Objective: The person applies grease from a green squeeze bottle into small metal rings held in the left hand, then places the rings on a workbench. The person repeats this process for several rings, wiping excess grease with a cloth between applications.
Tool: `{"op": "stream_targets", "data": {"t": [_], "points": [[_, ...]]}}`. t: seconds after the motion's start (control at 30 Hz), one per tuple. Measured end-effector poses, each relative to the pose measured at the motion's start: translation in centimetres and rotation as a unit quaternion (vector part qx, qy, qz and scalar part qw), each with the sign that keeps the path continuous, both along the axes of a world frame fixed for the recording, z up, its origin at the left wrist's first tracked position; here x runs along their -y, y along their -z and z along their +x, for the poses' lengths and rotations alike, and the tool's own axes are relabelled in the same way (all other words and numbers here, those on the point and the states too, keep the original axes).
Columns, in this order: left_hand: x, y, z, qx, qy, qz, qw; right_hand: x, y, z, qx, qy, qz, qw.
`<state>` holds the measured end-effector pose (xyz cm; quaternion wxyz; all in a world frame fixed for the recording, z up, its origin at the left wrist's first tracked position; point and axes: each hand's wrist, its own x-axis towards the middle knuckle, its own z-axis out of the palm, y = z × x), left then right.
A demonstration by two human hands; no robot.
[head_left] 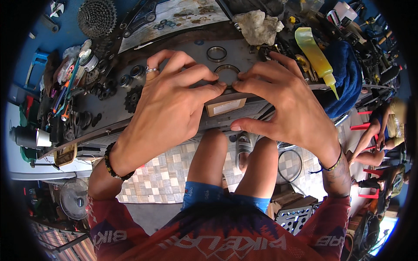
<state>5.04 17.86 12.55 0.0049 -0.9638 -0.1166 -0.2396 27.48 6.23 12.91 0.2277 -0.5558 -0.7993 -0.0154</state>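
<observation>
A thin metal bearing ring (228, 66) is at the front edge of the workbench, between my two hands. My left hand (172, 93) has its thumb and forefinger closed at the ring's near left side; a ring band shows on one finger. On the opposite side, fingertips of my right hand (283, 91) touch or nearly touch the ring. Its thumb stretches apart, below the bench edge. Just beyond lies a second bearing ring (216, 54), flat on the grey bench top (185, 51). The exact contact of the fingertips is partly hidden.
Small bearings (137, 71), a dark sprocket (132, 99) and hand tools crowd the left. A cassette (96, 18) stands behind. At right are a yellow squeeze bottle (314, 54), a blue cloth (344, 74) and a pale rag (258, 27). People sit farther right.
</observation>
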Motion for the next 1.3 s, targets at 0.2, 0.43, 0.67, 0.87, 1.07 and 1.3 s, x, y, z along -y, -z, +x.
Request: {"op": "stream_targets", "data": {"t": [0.2,0.43,0.67,0.87,1.07,1.3], "points": [[-0.4,0.3,0.0,0.028,-0.009,-0.029,0.999,0.1,-0.5,-0.1,0.003,0.007,-0.012,1.000],[-2.3,1.0,-0.3,0.053,0.013,-0.115,0.992,-1.0,-0.9,1.3,-0.028,-0.027,-0.025,0.999],[-4.2,0.3,-0.4,0.113,-0.054,-0.242,0.962,-3.3,-0.4,2.9,-0.195,0.039,0.009,0.980],[-5.3,0.9,0.2,0.062,-0.043,0.015,0.997,-4.7,0.6,2.2,-0.042,-0.026,0.073,0.996],[-5.0,1.2,0.5,0.049,-0.039,0.030,0.998,-5.0,1.6,1.9,-0.002,-0.019,0.085,0.996],[-4.9,1.2,0.6,0.036,-0.033,0.040,0.998,-4.9,0.9,1.6,0.030,-0.015,0.059,0.998]]}}
